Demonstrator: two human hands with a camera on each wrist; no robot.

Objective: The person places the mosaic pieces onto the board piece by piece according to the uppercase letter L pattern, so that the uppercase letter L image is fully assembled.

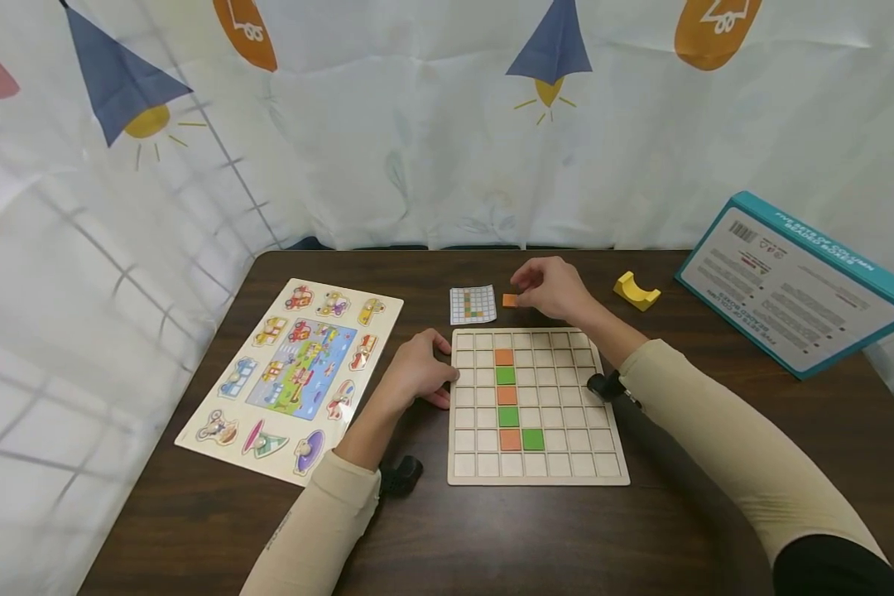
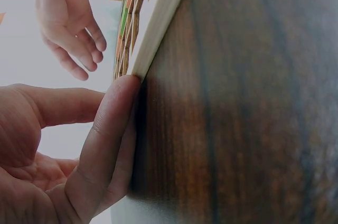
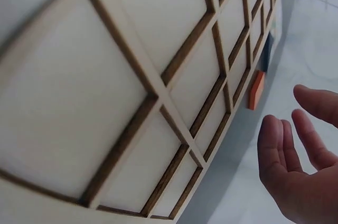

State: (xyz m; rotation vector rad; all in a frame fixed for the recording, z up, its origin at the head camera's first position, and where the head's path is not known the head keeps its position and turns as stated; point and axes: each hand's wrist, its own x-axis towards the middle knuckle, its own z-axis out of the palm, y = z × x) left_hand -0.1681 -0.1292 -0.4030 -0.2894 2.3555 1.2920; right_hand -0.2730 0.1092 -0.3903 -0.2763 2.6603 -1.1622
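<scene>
A wooden grid board (image 1: 566, 397) lies on the dark table. Several orange tiles (image 1: 503, 357) and green tiles (image 1: 506, 375) sit in its squares, in one column plus one green at the lower right. My left hand (image 1: 420, 368) touches the board's left edge; in the left wrist view a fingertip (image 2: 124, 89) presses the side. Behind the board, my right hand (image 1: 551, 288) hovers beside a loose orange tile (image 1: 509, 300), fingers loosely bent with nothing between them. The right wrist view shows that orange tile (image 3: 256, 91) apart from the fingers. A small pattern card (image 1: 458, 306) lies left of it.
To the left lies a knobbed picture puzzle board (image 1: 376, 310). A yellow curved block (image 1: 636, 291) stands at the back right, near a teal box (image 1: 797, 285) leaning at the table's right. A patterned curtain (image 1: 447, 165) hangs behind the table.
</scene>
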